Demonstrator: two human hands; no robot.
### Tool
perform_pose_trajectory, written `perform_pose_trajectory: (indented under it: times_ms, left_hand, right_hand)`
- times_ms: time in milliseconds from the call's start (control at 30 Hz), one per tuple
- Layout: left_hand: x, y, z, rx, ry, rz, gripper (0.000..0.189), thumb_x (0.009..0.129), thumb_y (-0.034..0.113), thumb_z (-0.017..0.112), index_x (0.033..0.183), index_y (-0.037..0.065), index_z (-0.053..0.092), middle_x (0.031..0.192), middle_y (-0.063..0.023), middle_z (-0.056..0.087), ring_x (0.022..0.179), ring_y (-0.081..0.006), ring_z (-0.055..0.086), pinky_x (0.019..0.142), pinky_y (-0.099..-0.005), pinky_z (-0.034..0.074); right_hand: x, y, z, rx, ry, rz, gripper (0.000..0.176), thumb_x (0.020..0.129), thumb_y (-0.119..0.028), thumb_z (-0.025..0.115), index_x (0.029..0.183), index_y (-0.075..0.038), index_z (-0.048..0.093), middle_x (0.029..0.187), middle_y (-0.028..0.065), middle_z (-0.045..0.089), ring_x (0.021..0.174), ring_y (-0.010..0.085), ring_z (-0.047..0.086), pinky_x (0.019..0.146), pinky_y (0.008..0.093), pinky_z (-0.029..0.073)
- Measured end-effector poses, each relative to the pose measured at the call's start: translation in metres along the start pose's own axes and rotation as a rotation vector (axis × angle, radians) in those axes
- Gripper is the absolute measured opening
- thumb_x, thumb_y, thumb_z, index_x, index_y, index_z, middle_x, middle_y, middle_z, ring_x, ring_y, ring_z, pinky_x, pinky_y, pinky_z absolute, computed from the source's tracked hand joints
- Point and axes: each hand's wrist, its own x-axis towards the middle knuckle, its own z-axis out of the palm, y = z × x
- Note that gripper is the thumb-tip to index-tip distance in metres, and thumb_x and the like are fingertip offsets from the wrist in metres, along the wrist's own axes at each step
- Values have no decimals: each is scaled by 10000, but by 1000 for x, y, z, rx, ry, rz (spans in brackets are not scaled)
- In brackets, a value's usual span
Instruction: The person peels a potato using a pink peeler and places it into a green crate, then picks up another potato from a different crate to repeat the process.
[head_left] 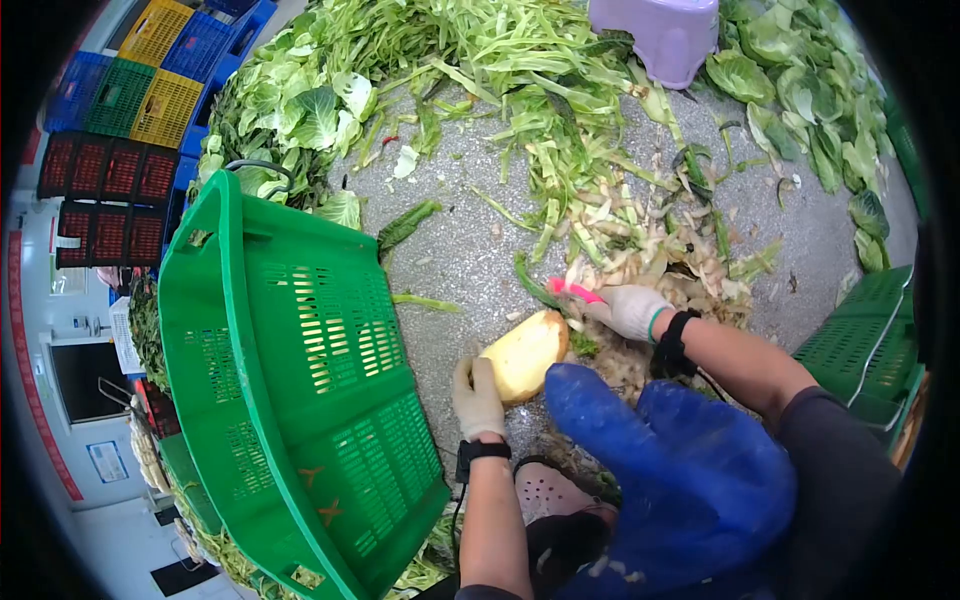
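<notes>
My left hand (478, 400), in a pale glove, holds a large, mostly peeled yellowish root vegetable (525, 355) by its lower left end. Brown skin still shows at its upper right end. My right hand (630, 310), gloved too, is closed around a pink-handled tool (577, 291) just right of the vegetable. The tool's tip is too small to make out, and I see a gap between it and the vegetable. Pale peelings (670, 255) lie on the floor beyond and beneath my right hand.
A large green basket (340, 370) stands close on my left, another green crate (860, 350) at the right. Green strips (500, 50) and leaves (800, 80) cover the far floor around a purple stool (665, 30). Stacked crates (115, 165) stand at the far left. My knee is under blue cloth (680, 460).
</notes>
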Motion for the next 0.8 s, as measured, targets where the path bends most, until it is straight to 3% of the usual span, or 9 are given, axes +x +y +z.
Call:
perform_pose_trajectory:
  times_ms: [67, 133, 200, 400, 467, 533, 600, 633, 800]
  left_hand:
    - [-17, 15, -6, 251, -42, 207, 519, 784, 303, 717, 1175, -2, 566, 1226, -203, 543, 1107, -340, 532, 994, -412, 418]
    - [-33, 44, -6, 1129, -281, 661, 777, 675, 344, 786, 1322, 60, 460, 1331, -214, 460, 1168, -404, 498, 994, -463, 431]
    - [-24, 39, -6, 1155, -324, 603, 960, 553, 395, 842, 1358, 104, 407, 1370, -211, 391, 1185, -456, 455, 1011, -498, 412]
    - [22, 79, -4, 955, -717, 176, 890, 616, 426, 778, 1356, 58, 447, 1306, -245, 455, 1248, -398, 437, 1040, -427, 386]
    - [39, 63, -1, 524, -835, -1, 848, 685, 472, 737, 1337, 6, 460, 1208, -202, 583, 1105, -311, 581, 945, -389, 463]
    - [40, 48, 0, 436, -803, -18, 846, 706, 476, 723, 1338, -26, 470, 1210, -201, 605, 1112, -277, 588, 932, -367, 460]
    - [20, 52, 4, 13, -624, -150, 836, 714, 446, 726, 1352, -24, 462, 1215, -210, 598, 1102, -278, 594, 942, -361, 456]
    - [7, 57, 7, 304, -446, 50, 795, 702, 403, 747, 1330, 0, 473, 1182, -205, 604, 1101, -299, 589, 922, -373, 468]
    - [-14, 63, 26, 547, -368, 164, 696, 664, 303, 761, 1246, 33, 492, 1121, -202, 601, 1017, -354, 611, 877, -408, 498]
  right_hand:
    - [-6, 2, 11, 141, 181, -18, 533, 943, -499, 410, 1034, -19, 625, 955, 251, 667, 891, 402, 651, 799, 464, 495]
    - [-9, -3, 11, 122, 141, -3, 517, 942, -474, 415, 1038, -10, 620, 944, 265, 662, 899, 406, 649, 813, 467, 489]
    - [-13, -8, -1, 146, 125, -24, 493, 939, -448, 426, 1036, -2, 613, 931, 266, 661, 892, 409, 647, 809, 483, 483]
    - [-2, -19, -41, -98, 137, -127, 392, 924, -380, 494, 1019, -24, 630, 896, 210, 677, 862, 387, 660, 796, 459, 510]
    - [-8, -36, -69, -460, -23, -163, 351, 927, -362, 506, 1022, -51, 637, 874, 189, 679, 826, 371, 667, 751, 472, 513]
    - [7, -27, -66, -494, 20, -136, 328, 929, -366, 507, 1026, -85, 646, 852, 182, 678, 803, 350, 671, 705, 467, 518]
    - [7, -31, -63, -249, 311, -72, 336, 927, -393, 513, 1019, -98, 645, 842, 180, 677, 794, 339, 674, 680, 455, 524]
    - [0, -38, -58, -81, 302, -114, 368, 923, -432, 517, 1008, -96, 638, 844, 175, 678, 792, 342, 674, 676, 456, 529]
    - [-17, -77, -32, -333, 170, -289, 380, 932, -449, 498, 1015, -106, 639, 848, 158, 685, 776, 342, 679, 654, 462, 534]
